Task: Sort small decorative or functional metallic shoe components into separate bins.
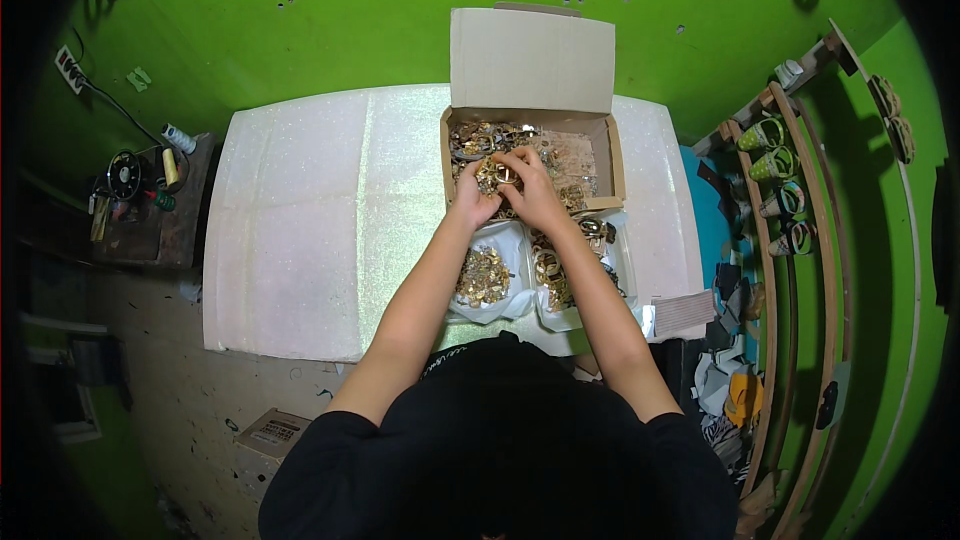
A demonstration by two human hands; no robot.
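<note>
Both hands are together over an open cardboard box (617,165) that holds many small gold and silver metal pieces (490,137). My left hand (474,198) is cupped round a handful of gold-coloured pieces (487,178). Against that handful, my right hand (535,192) has its fingers curled on a rounded gold buckle (508,175). Nearer to me stand two white-lined trays. The left tray (512,292) carries a heap of small gold pieces (484,275). In the right tray (622,240), larger gold and dark buckles (595,230) lie partly behind my right forearm.
The trays and box rest on a table with a shiny whitish cover (290,230). Behind the box its lid (532,58) stands upright. A sewing-type spool (178,138) sits on a dark side table at left. Sandals (775,162) hang on a wooden rack at right, above scraps (725,370).
</note>
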